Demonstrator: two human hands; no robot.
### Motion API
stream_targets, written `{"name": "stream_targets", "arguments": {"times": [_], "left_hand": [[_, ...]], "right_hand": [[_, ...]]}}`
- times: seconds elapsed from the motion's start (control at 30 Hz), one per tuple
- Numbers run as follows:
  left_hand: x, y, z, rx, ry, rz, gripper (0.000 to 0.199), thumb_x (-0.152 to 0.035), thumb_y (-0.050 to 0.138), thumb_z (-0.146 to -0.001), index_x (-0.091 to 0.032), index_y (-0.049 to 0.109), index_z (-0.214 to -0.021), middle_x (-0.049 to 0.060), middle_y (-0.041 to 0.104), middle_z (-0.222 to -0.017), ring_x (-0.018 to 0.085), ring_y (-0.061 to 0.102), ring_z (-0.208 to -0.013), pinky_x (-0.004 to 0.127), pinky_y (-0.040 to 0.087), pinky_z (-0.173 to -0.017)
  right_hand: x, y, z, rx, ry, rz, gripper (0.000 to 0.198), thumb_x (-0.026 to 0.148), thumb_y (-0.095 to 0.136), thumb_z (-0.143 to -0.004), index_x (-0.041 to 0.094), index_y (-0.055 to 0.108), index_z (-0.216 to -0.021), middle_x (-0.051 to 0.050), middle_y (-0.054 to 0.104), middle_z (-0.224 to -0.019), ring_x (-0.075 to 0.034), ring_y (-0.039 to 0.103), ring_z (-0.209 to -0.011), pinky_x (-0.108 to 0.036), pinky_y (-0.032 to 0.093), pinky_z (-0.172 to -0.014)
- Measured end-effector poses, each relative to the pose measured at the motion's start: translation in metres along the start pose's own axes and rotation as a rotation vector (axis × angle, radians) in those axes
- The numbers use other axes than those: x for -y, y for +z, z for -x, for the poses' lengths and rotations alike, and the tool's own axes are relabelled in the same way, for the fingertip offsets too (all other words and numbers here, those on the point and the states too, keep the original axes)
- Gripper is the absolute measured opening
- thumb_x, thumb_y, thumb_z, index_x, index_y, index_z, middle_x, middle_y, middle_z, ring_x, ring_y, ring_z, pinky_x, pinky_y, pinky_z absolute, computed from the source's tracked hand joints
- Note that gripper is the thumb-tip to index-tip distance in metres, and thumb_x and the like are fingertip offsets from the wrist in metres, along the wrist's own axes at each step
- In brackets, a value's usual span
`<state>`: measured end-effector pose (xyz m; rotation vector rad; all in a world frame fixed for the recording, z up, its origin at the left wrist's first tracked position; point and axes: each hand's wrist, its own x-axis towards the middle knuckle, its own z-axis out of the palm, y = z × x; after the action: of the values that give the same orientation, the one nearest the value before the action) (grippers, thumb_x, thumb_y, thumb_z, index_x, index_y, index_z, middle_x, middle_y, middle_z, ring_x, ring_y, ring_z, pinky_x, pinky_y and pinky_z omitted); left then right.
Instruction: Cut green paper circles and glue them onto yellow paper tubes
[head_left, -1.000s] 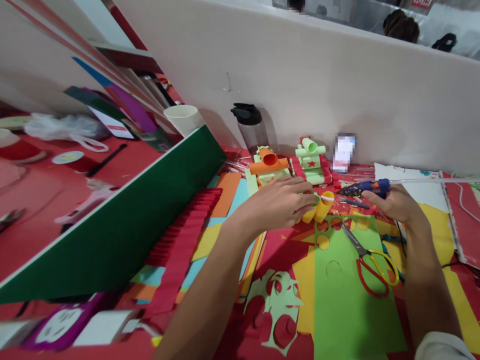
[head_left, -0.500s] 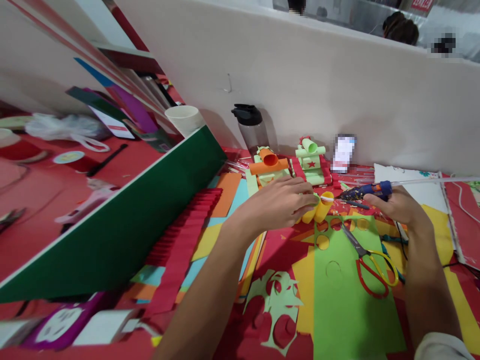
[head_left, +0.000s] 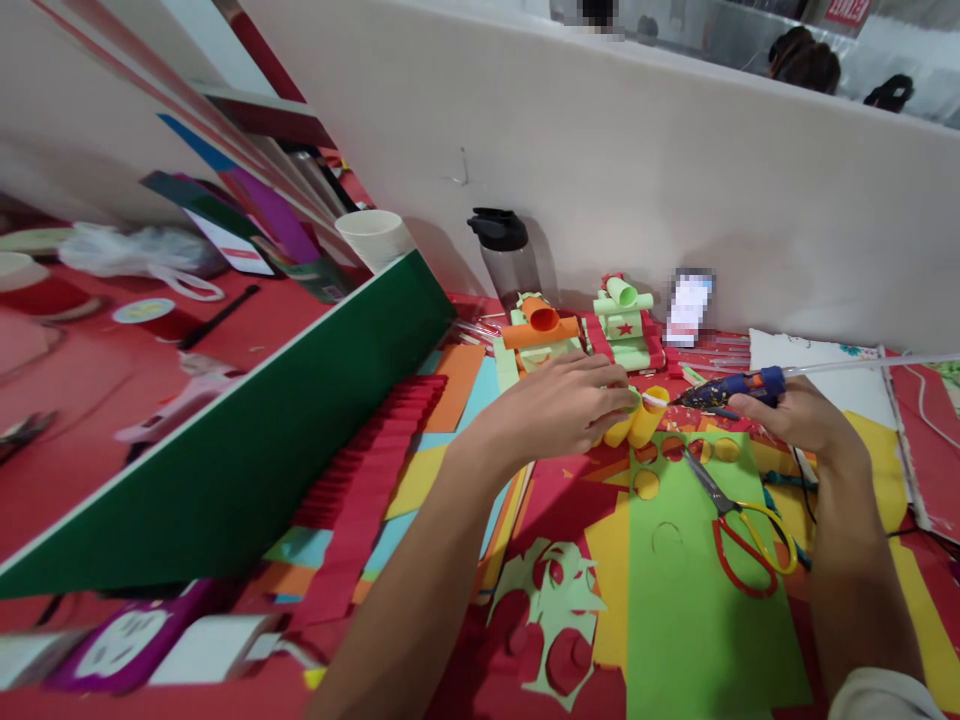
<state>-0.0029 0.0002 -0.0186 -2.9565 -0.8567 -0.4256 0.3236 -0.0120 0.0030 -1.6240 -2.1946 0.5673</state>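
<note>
My left hand [head_left: 574,405] is closed around a small paper model made of yellow paper tubes [head_left: 646,420], with a bit of light green at its top. In my right hand [head_left: 802,410] is a blue glue gun [head_left: 739,388] with a clear glue stick [head_left: 862,364] sticking out of its back. The gun's nozzle points left and sits close to the yellow tubes; a white stick end shows at the tube opening. Scissors [head_left: 731,520] with red and yellow handles lie on a green paper sheet [head_left: 705,640] pierced by several round cutouts.
Behind my hands stand an orange and green paper model [head_left: 541,330] and a green and red one [head_left: 622,325]. A dark-lidded bottle [head_left: 506,255] and a phone [head_left: 688,308] are against the partition [head_left: 600,150]. A green board [head_left: 247,430] leans at left beside red crepe paper [head_left: 367,490].
The glue gun's nozzle has shifted very slightly relative to the yellow tubes. The whole view has drifted a little; both hands keep their hold.
</note>
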Motion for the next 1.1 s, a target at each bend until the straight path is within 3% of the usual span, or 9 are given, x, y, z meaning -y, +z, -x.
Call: {"name": "stream_targets", "arguments": {"times": [0.33,0.63,1.1], "left_hand": [[0.000,-0.002,0.000,0.005,-0.003,-0.011,0.027,-0.018,0.051,-0.103,-0.023,0.076,-0.113,0.006,0.077,-0.111,0.023,0.069,-0.104,0.037,0.049,-0.095],[0.000,0.000,0.001,0.003,-0.008,0.001,0.027,-0.020,0.051,-0.104,-0.023,0.076,-0.113,0.006,0.076,-0.111,0.023,0.069,-0.105,0.037,0.049,-0.096],[-0.002,-0.003,0.001,-0.008,-0.016,0.021,0.026,-0.021,0.051,-0.105,-0.023,0.076,-0.112,0.006,0.077,-0.112,0.023,0.069,-0.104,0.036,0.049,-0.094]], "right_hand": [[-0.010,0.000,0.000,0.011,-0.014,-0.042,0.036,0.058,0.065,-0.090,0.027,0.082,-0.090,-0.003,0.082,-0.090,-0.026,0.075,-0.083,-0.036,0.058,-0.074],[-0.011,0.001,0.000,-0.039,-0.011,0.010,0.036,0.060,0.067,-0.089,0.027,0.080,-0.082,-0.002,0.080,-0.084,-0.025,0.073,-0.078,-0.035,0.057,-0.070],[-0.025,0.007,-0.001,-0.024,0.000,-0.013,0.025,0.053,0.073,-0.089,0.031,0.083,-0.095,0.000,0.081,-0.088,-0.025,0.075,-0.083,-0.032,0.058,-0.068]]}}
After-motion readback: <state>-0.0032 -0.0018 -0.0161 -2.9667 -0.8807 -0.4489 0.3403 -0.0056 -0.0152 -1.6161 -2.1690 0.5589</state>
